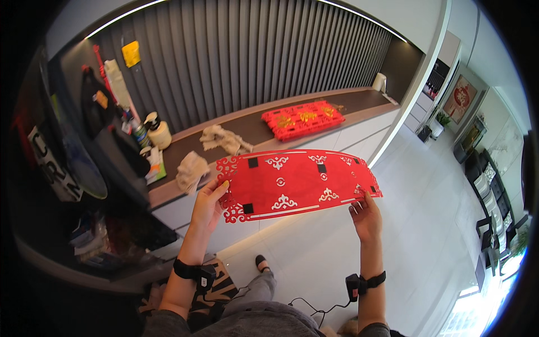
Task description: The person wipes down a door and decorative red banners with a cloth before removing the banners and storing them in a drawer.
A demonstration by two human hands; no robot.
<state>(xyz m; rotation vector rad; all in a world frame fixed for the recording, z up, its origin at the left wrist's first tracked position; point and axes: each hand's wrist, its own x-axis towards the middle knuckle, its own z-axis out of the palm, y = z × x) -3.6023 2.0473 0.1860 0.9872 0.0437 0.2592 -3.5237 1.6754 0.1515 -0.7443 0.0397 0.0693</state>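
Note:
Between my two hands I hold up a long red cut-out decoration panel [300,185], with lacy corners, scroll-shaped holes and several small black squares stuck on it. My left hand [209,203] pinches its left end, thumb on the near face. At the lower right edge, my right hand [368,216] grips the panel, its fingers partly behind it. Beyond the panel, a stack of red decorations with gold patterns [303,119] lies on the counter. Nearest my left hand on the counter is a crumpled beige cloth [192,171]; another cloth [224,139] lies farther back.
A dark countertop [191,137] runs along a slatted wall above white drawers [348,140]. A pump bottle [158,132] and other bottles crowd its left end. A white cup-like object [379,82] stands at its far right. Pale floor tiles [426,213] extend right; a mat [222,281] lies below.

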